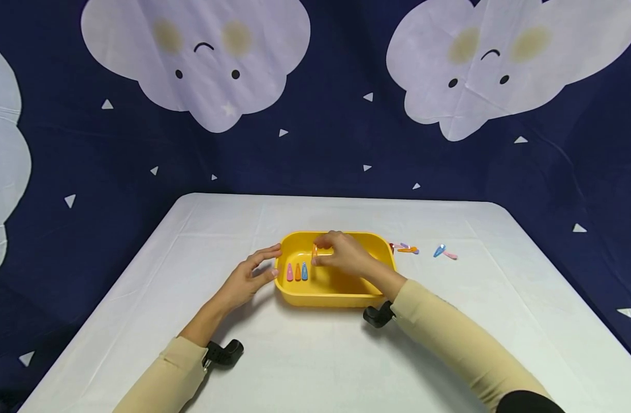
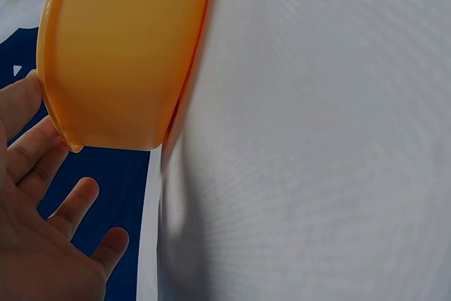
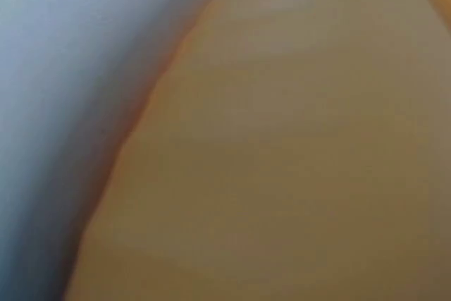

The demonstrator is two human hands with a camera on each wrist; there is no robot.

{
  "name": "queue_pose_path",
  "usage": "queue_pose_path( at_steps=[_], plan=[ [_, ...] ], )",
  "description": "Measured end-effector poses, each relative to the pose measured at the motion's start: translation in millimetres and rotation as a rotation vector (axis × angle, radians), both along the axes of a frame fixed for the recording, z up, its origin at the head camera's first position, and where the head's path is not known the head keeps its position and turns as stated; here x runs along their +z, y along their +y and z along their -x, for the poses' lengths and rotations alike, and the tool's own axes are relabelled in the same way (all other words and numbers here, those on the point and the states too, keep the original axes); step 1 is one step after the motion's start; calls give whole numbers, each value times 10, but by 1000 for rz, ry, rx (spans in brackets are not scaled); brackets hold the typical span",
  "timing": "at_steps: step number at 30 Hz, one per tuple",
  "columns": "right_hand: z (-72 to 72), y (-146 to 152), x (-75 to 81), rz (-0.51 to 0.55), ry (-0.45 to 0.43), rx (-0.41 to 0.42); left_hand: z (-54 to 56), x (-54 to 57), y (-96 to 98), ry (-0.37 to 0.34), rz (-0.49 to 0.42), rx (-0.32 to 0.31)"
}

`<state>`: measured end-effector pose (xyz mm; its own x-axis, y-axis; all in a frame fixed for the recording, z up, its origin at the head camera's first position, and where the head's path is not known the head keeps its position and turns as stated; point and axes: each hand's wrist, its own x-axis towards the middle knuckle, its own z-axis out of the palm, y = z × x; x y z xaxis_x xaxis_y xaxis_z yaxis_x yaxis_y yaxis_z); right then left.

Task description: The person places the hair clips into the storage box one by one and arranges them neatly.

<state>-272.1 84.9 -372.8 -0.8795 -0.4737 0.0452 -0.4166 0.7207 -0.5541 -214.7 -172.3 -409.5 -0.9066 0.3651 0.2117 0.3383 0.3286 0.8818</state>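
Observation:
A yellow tub (image 1: 326, 301) stands on the table. Inside it, on the left, a pink hair clip (image 1: 289, 272), an orange hair clip (image 1: 298, 272) and a blue hair clip (image 1: 304, 271) lie side by side. Over the tub my right hand (image 1: 343, 253) pinches another orange hair clip (image 1: 314, 250) between thumb and fingers. My left hand (image 1: 247, 279) touches the tub's left rim with fairly straight, spread fingers. In the left wrist view, fingertips (image 2: 27, 96) meet the tub's rim (image 2: 44, 68). Only the tub's blurred outer wall (image 3: 282, 174) fills most of the right wrist view.
Just right of the tub lies a small group of hair clips (image 1: 408, 249), partly hidden by its rim. Farther right are a blue hair clip (image 1: 439, 250) and a pink hair clip (image 1: 451, 256). A white cloth (image 1: 305, 361) covers the table; a dark blue cloud-patterned curtain (image 1: 341, 143) hangs behind.

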Motion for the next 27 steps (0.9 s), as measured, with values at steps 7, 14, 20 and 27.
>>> queue_pose_path(
  at_steps=[7,14,20,27],
  plan=[
    [-2,-37,-77,15,4,0,4,3,15,4,5,-4],
    [-23,-59,-141,-14,8,4,11,-1,23,11,9,-4],
    [-27,-81,-187,-32,2,8,2,-1,23,31,7,-3],
    [-18,-108,-230,-73,-7,35,9,-33,16,44,10,4]
  ],
)
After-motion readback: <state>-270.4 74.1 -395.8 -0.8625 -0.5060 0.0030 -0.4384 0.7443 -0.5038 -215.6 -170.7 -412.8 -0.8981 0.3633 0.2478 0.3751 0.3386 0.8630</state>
